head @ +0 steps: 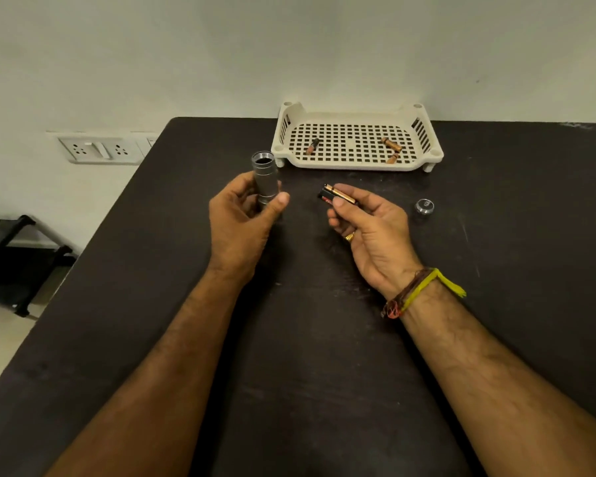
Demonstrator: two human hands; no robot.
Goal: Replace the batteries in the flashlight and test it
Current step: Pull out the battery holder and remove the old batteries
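My left hand grips a silver flashlight body, upright, with its threaded open end up and a dark hollow inside. To its right my right hand holds a black battery holder with copper-coloured batteries in it, pinched between thumb and fingers and pointing toward the flashlight, a short gap away. The silver tail cap lies on the black table to the right of my right hand. Three loose copper batteries lie in the tray: one at the left, two at the right.
A cream perforated plastic tray stands at the table's far edge against the wall. The black table ends at the left, where a wall socket and a black rack on the floor are seen.
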